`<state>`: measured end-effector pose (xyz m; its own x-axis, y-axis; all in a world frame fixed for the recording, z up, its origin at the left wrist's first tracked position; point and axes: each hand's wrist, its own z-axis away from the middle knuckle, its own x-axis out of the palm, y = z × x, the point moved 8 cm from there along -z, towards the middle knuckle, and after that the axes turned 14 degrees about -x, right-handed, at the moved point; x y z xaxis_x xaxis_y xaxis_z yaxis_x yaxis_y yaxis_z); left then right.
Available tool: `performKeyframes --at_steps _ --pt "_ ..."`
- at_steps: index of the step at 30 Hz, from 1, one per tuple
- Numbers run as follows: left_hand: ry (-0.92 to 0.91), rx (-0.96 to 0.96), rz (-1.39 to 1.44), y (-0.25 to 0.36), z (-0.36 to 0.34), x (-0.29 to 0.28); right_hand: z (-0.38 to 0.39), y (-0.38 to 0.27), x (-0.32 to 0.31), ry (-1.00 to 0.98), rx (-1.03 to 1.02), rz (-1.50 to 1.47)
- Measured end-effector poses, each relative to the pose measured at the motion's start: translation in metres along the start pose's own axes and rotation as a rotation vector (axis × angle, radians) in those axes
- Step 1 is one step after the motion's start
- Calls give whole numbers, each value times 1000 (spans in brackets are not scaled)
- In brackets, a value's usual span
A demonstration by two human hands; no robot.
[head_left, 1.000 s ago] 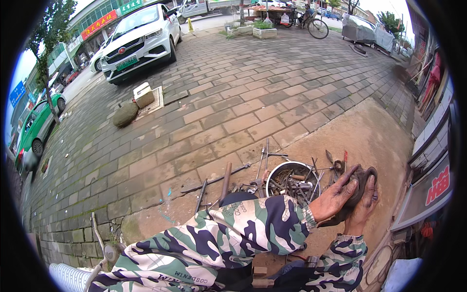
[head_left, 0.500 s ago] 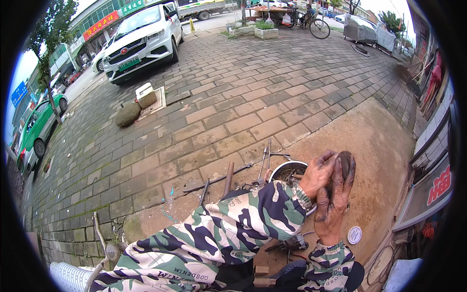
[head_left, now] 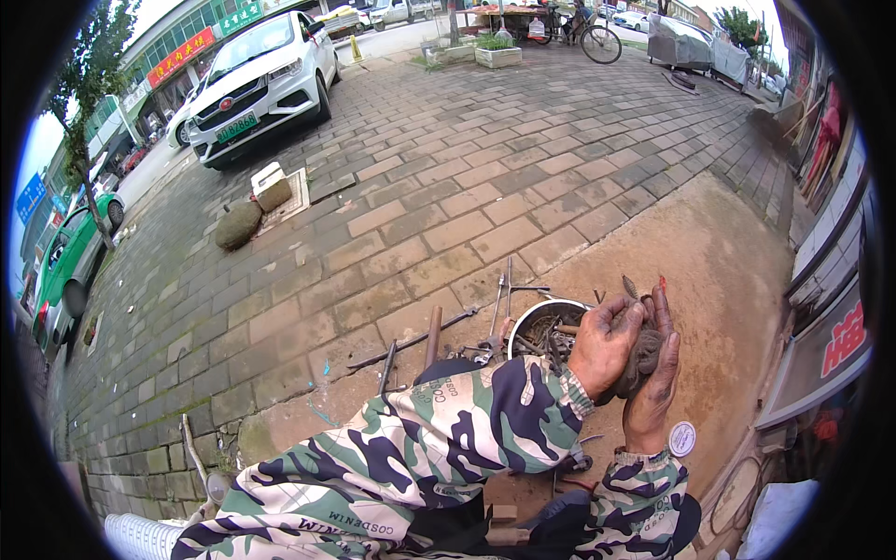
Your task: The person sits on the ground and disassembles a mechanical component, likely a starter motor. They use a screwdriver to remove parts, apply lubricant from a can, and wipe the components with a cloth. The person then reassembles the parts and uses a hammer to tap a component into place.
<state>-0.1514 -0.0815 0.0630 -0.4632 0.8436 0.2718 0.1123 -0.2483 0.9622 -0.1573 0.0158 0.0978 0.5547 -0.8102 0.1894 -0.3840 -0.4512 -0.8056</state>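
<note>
My left hand (head_left: 605, 347), bent at the fingers with thumb and forefinger close together, presses on a dark, greasy-looking lump (head_left: 642, 362). Cupped around the lump's right side is my right hand (head_left: 657, 397), its fingers pointing up and one fingertip showing red. Whether the lump is a metal part or a wadded rag I cannot tell. A thin dark pointed piece (head_left: 629, 286) shows just above the left fingertips. Partly behind my left hand, a white-rimmed bowl (head_left: 528, 315) contains small dark metal pieces.
Left of the bowl lie a T-handled wrench (head_left: 509, 287), a long dark bar (head_left: 411, 343) and a brown rod (head_left: 434, 334). A round white lid (head_left: 682, 438) is beside my right wrist. Farther off stand a stone (head_left: 239, 226) and a white car (head_left: 261, 89).
My hands have come down slightly and turned. The dark lump, upright at the fingertips before, now sits lower between the palms. The red fingertip and the thin pointed piece have come into sight.
</note>
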Motion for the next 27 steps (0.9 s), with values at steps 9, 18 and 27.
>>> performKeyframes --at_steps 9,18,27 --pt "261 74 247 28 -34 -105 25 -32 41 -300 -231 392" --pt "-252 -93 353 29 -11 -18 18 -18 -17 -242 -123 356" --pt "-645 -264 -33 -18 31 9 13 14 -65 55 73 42"
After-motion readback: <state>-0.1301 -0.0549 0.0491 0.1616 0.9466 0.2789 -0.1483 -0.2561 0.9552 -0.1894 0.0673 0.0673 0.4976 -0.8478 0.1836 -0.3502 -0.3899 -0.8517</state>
